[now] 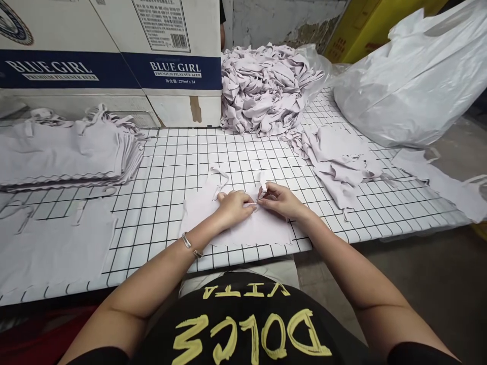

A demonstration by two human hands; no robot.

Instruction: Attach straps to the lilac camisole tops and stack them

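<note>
A pale lilac strappy camisole [236,234] lies flat on the table right in front of me, one thin strap looping up at its upper left. My left hand [235,208] rests on it, fingers closed and pinching the fabric along the top edge. Close beside it, my right hand [279,199] pinches the camisole near the base of the other strap, which sticks up above the fingers. The two sets of fingertips almost meet at the neckline. Whether something tiny sits between them is too small to tell.
A grid-patterned cloth [171,167] covers the table. To the left are a stack of camisoles [64,152] and a single flat one [57,248]. Behind stand a beer carton [182,109] and a crumpled garment heap [266,88]. Loose camisoles [338,162] and a white plastic bag [411,86] occupy the right.
</note>
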